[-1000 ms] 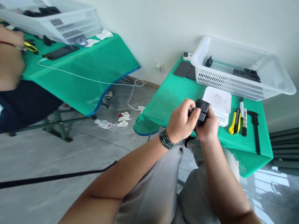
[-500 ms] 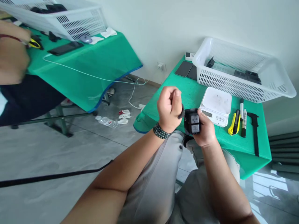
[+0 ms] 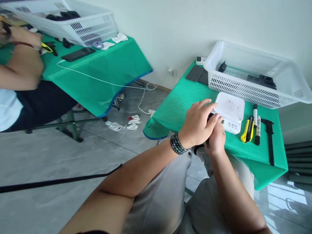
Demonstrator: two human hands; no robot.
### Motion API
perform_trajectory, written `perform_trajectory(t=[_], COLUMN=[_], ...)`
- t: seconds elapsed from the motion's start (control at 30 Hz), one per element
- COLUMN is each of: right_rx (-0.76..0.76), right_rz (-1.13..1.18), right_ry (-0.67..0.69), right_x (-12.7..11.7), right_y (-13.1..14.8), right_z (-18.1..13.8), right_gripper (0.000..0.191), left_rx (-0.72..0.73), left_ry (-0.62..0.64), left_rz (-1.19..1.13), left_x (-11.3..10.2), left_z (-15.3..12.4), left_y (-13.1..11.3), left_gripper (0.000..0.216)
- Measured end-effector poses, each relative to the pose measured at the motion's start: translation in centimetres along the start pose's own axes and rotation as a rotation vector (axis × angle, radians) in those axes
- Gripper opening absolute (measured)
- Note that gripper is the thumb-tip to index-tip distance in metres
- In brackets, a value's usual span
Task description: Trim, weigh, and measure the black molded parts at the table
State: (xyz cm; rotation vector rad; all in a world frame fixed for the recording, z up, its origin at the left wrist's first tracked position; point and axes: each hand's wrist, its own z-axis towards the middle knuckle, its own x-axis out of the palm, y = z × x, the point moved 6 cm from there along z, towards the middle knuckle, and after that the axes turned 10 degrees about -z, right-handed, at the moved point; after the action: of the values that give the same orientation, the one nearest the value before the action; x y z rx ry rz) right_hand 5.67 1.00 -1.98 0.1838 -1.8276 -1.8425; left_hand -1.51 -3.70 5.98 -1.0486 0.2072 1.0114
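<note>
My right hand [image 3: 215, 141] is closed around a small black device [image 3: 210, 116], held just above the front edge of the green table [image 3: 180, 100]. Only a sliver of the device shows between my hands. My left hand [image 3: 197, 125], with a bead bracelet at the wrist, lies over the device, its fingers stretched flat toward a white scale [image 3: 231, 107]. The scale stands right behind my hands with nothing on its platform.
A white basket [image 3: 255, 91] holding black parts stands at the table's back. A yellow knife [image 3: 245, 135], two markers [image 3: 256, 122] and a black caliper [image 3: 270, 139] lie right of the scale, with phones [image 3: 195, 73] at the back left. Another person [image 3: 21, 68] sits at a second green table [image 3: 109, 71].
My left hand was a raised fist beside the device; it has come down and opened flat over it. The device is now covered, and both hands sit closer to the scale.
</note>
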Motion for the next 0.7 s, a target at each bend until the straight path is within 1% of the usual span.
perform_trajectory(t=[0.1, 0.17, 0.27, 0.37, 0.43, 0.5, 0.57, 0.63, 0.7], right_rx=[-0.127, -0.160, -0.147, -0.134, -0.120, -0.083, -0.019, 0.074, 0.217], right_rz=[-0.138, -0.215, -0.285, -0.327, -0.345, -0.333, -0.268, -0.147, -0.012], right_ry=[0.000, 0.013, 0.085, 0.158, 0.202, 0.238, 0.241, 0.174, 0.057], right_x=[0.0, 0.2, 0.7, 1.0, 1.1, 1.3, 1.5, 1.6, 1.4], right_y=[0.9, 1.3, 1.7, 1.7, 1.3, 0.5, -0.2, -0.8, -1.3], right_z=[-0.2, -0.4, -0.7, -1.2, -1.6, -1.9, -2.1, -1.9, -1.5], right_gripper=[0.058, 0.063, 0.069, 0.075, 0.075, 0.072, 0.072, 0.073, 0.069], left_rx=[-0.029, -0.069, -0.152, -0.236, -0.284, -0.307, -0.309, -0.315, -0.326], left_ry=[0.066, 0.107, 0.150, 0.176, 0.201, 0.235, 0.272, 0.299, 0.319], left_rz=[-0.140, -0.232, -0.320, -0.312, -0.300, -0.282, -0.270, -0.289, -0.357], left_x=[0.2, 0.3, 0.1, -0.3, -0.4, -0.3, -0.1, 0.1, 0.4], left_z=[0.2, 0.2, -0.2, -0.6, -0.7, -0.7, -0.5, -0.3, -0.1], left_y=[0.7, 1.0, 1.4, 2.0, 2.4, 2.8, 3.0, 3.2, 3.5], left_gripper=[0.036, 0.033, 0.035, 0.040, 0.043, 0.045, 0.045, 0.041, 0.034])
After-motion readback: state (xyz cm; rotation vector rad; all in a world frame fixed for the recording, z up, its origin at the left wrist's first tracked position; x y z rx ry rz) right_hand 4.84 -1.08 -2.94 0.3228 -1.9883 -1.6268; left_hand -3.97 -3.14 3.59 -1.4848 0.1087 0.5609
